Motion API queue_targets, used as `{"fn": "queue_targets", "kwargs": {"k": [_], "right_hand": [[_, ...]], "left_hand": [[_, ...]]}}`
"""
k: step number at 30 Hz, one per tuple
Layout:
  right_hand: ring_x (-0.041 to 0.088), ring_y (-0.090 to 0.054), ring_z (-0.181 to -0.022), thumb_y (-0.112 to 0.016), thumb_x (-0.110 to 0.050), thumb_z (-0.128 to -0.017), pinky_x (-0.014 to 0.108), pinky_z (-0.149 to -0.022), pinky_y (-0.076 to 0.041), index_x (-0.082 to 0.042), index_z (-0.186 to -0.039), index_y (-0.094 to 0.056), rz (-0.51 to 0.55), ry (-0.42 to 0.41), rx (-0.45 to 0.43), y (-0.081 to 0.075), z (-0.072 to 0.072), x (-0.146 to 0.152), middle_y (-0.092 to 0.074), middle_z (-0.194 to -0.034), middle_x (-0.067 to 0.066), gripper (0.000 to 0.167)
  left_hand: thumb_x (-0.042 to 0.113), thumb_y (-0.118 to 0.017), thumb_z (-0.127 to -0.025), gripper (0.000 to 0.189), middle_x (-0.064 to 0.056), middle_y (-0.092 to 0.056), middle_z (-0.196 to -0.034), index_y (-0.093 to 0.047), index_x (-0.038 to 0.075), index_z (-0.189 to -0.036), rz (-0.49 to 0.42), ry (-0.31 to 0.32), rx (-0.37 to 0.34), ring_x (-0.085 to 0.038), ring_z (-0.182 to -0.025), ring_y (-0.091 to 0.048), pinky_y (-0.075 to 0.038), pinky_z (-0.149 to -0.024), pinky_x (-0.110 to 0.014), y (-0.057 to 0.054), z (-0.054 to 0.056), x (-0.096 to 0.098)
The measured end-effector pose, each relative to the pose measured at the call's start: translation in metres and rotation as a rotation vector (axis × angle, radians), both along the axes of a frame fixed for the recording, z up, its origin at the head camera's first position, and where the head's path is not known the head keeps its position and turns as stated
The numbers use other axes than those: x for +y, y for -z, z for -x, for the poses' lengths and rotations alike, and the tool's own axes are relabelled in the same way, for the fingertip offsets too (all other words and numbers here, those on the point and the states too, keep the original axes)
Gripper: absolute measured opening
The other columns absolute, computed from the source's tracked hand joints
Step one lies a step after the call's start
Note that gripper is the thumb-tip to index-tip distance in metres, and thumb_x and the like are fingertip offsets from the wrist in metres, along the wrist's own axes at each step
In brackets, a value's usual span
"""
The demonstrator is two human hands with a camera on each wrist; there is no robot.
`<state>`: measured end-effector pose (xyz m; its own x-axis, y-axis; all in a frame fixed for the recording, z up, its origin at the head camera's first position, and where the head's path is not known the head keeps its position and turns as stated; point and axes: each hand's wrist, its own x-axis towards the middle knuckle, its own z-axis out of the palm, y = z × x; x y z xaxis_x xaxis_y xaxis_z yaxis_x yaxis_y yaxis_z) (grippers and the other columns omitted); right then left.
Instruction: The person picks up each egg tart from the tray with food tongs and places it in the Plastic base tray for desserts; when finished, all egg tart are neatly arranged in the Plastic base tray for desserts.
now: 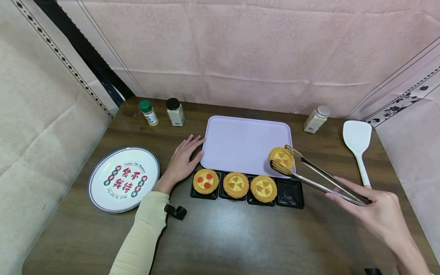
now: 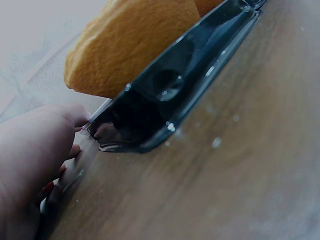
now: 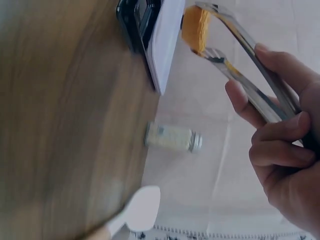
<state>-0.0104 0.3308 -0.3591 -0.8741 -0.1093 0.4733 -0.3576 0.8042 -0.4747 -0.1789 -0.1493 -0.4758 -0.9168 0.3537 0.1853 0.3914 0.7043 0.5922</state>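
Observation:
My right hand (image 1: 381, 212) grips metal tongs (image 1: 317, 185), whose tips pinch a yellow-topped tart (image 1: 281, 154) over the right front corner of the lavender tray (image 1: 240, 141). In the right wrist view that tart (image 3: 194, 30) sits between the tong ends, above the tray's surface. Fingers extended, my left hand (image 1: 183, 162) rests against the tray's left edge. Along the tray's front lies a black compartment tray (image 1: 290, 194). Its left compartment holds a tart with red pieces (image 1: 205, 181), and two yellow-topped tarts (image 1: 236, 185) fill the middle ones. The rightmost compartment is bare.
A round white plate (image 1: 103, 187) with red characters lies at left. Behind stand a green-capped bottle (image 1: 149, 112), a black-capped bottle (image 1: 175, 113) and a white-capped bottle (image 1: 316, 120). A white spatula (image 1: 357, 141) lies at right, beyond the tongs.

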Motion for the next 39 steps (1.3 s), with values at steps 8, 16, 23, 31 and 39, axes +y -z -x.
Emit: {"fn": "queue_targets", "kwargs": {"k": [8, 16, 23, 31, 39], "right_hand": [[-0.010, -0.056, -0.053, -0.090, -0.001, -0.061, 0.008, -0.047, -0.037, -0.011, -0.113, -0.076, 0.011, 0.018, -0.116, -0.011, -0.034, 0.029, -0.072, -0.080, -0.019, 0.055], [-0.011, -0.051, -0.053, -0.091, -0.002, -0.059, 0.008, -0.047, -0.035, -0.012, -0.113, -0.075, -0.007, -0.032, -0.172, -0.006, -0.049, 0.037, -0.074, -0.086, -0.010, 0.058], [-0.007, -0.038, -0.045, -0.091, -0.003, -0.061, 0.015, -0.043, -0.029, -0.014, -0.115, -0.075, -0.009, -0.051, -0.203, 0.003, -0.050, 0.040, -0.074, -0.089, -0.012, 0.058], [-0.003, -0.035, -0.044, -0.090, -0.003, -0.063, 0.017, -0.046, -0.031, -0.014, -0.116, -0.074, 0.030, -0.017, -0.259, 0.004, -0.052, 0.039, -0.074, -0.090, -0.011, 0.056], [-0.004, -0.023, -0.040, -0.090, -0.001, -0.062, 0.013, -0.041, -0.026, -0.012, -0.115, -0.075, 0.044, -0.034, -0.253, 0.008, -0.051, 0.039, -0.074, -0.096, -0.010, 0.056]], "left_hand": [[0.037, -0.050, -0.102, 0.048, -0.004, -0.036, -0.155, -0.044, 0.024, -0.148, -0.003, 0.001, 0.001, -0.024, -0.147, -0.016, -0.011, -0.117, -0.050, -0.001, -0.001, 0.000], [0.039, -0.049, -0.102, 0.049, -0.003, -0.034, -0.156, -0.043, 0.025, -0.149, 0.002, -0.004, -0.004, -0.023, -0.148, -0.015, -0.010, -0.117, -0.050, -0.001, 0.001, -0.002], [0.040, -0.048, -0.103, 0.049, -0.002, -0.034, -0.156, -0.043, 0.026, -0.149, 0.001, 0.001, -0.005, -0.023, -0.147, -0.015, -0.011, -0.117, -0.050, 0.000, 0.001, 0.000], [0.039, -0.049, -0.103, 0.049, -0.002, -0.035, -0.156, -0.043, 0.026, -0.149, 0.002, 0.003, -0.002, -0.023, -0.147, -0.015, -0.010, -0.117, -0.050, 0.001, 0.002, 0.000], [0.039, -0.048, -0.103, 0.049, -0.002, -0.035, -0.156, -0.043, 0.026, -0.149, 0.002, -0.001, -0.009, -0.023, -0.148, -0.015, -0.010, -0.117, -0.050, 0.001, 0.002, 0.000]]}}
